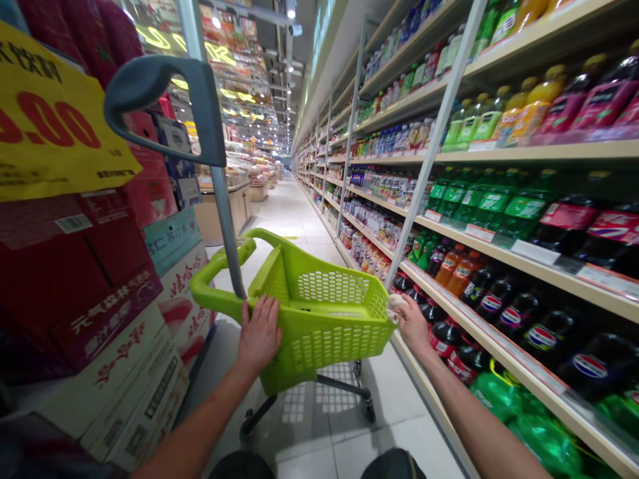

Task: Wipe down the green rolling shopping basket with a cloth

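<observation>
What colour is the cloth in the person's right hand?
The cloth in the right hand is off-white; the head view shows it.

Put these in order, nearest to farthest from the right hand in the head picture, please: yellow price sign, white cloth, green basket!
1. White cloth: held in the right hand.
2. Green basket: just left of that hand.
3. Yellow price sign: far over at upper left.

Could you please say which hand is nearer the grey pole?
The left hand, beside the grey pole's lower end; the right hand holds a cloth at the basket's other end.
</observation>
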The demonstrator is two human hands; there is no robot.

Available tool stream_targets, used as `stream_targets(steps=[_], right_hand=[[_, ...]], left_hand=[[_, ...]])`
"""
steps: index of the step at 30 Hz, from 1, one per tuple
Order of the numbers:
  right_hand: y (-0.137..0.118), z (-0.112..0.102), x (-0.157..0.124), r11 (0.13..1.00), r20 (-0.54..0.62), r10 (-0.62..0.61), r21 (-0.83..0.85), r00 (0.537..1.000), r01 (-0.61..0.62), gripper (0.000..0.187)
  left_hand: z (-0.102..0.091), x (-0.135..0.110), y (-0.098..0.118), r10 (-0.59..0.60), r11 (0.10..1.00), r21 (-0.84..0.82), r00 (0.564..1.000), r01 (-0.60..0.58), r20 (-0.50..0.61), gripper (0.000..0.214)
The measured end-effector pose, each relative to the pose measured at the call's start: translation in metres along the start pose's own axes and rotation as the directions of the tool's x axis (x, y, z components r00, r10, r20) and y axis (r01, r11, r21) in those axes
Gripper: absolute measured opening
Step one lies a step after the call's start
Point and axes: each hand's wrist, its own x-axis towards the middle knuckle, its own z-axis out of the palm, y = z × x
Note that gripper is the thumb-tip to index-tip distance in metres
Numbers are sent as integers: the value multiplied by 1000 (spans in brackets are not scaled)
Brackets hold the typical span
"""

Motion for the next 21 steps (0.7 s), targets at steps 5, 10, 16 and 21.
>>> stream_targets(steps=[5, 10, 16, 21], right_hand=[[-2, 13, -7, 999, 132, -30, -38, 991, 35, 32], [-26, 51, -32, 991, 122, -27, -123, 992, 42, 52], [12, 26, -30, 990, 261, 27, -143, 965, 11, 46], [30, 17, -27, 976, 121, 162, -168, 979, -141, 43]], left_hand=[[-2, 0, 3, -17, 1000, -14, 1000, 17, -14, 45], [-4, 0, 2, -4, 1000, -16, 1000, 4, -5, 46], [-4, -1, 0, -3, 1000, 10, 1000, 3, 7, 45], [-4, -1, 3, -7, 1000, 13, 1000, 7, 21, 45]])
